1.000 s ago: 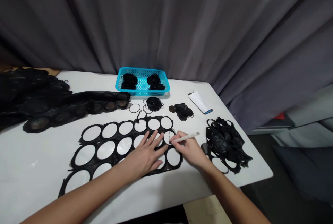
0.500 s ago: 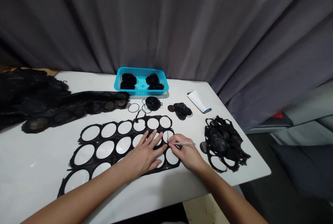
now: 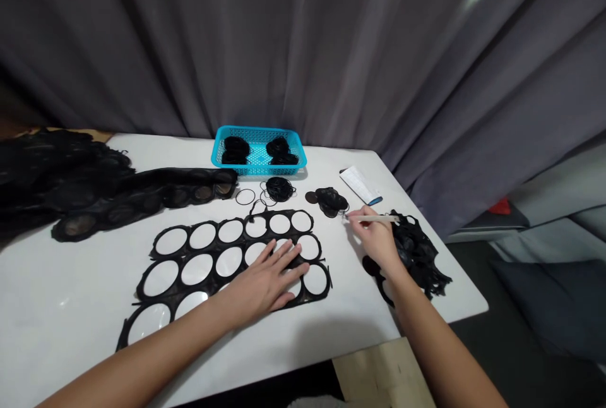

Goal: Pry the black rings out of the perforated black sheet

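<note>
Now | my right fingers (image 3: 362,212), pinching a white stick (image 3: 379,219), moved from sheet (image 3: 214,252) to discs (image 3: 331,201) — | left fingers (image 3: 290,256), splayed, rest there alone

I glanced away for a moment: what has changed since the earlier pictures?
The right hand has moved rightward and farther from the person, off the perforated black sheet to beside the small pile of dark discs; it keeps hold of the white pen-like tool. The left hand stays spread on the sheet; the blue basket is unmoved.
</note>
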Demonstrator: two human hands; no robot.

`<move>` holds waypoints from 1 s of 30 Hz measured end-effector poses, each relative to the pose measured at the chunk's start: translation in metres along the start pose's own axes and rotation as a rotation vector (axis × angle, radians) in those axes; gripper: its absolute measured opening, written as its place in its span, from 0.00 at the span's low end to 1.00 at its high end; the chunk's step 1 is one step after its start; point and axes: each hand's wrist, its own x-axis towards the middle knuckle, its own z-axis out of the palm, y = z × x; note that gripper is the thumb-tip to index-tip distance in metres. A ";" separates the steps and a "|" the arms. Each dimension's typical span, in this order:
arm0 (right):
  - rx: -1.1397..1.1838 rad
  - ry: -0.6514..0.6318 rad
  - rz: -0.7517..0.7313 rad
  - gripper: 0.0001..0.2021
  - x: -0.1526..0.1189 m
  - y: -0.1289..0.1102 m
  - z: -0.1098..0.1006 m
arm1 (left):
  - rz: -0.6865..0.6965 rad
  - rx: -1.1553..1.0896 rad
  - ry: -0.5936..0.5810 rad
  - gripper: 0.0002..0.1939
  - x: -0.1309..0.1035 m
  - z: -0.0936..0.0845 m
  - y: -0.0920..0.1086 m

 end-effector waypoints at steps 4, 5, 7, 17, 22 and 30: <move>0.439 -0.298 0.217 0.11 -0.046 -0.012 0.017 | 0.065 0.016 -0.042 0.30 -0.010 0.000 0.014; 0.510 -0.349 0.254 0.13 -0.057 -0.015 0.022 | 0.065 0.019 -0.040 0.30 -0.013 0.001 0.017; 0.599 -0.434 0.298 0.16 -0.076 -0.019 0.029 | 0.060 0.016 -0.025 0.30 -0.016 0.005 0.020; 0.314 -0.498 0.136 0.09 -0.114 -0.023 0.037 | 0.068 -0.087 0.010 0.31 -0.018 0.007 0.021; 0.246 -0.484 0.091 0.09 -0.115 -0.027 0.038 | 0.060 -0.125 0.049 0.32 -0.020 0.009 0.021; -0.095 -0.501 -0.186 0.08 -0.128 -0.013 0.050 | 0.071 -0.078 0.027 0.31 -0.020 0.010 0.021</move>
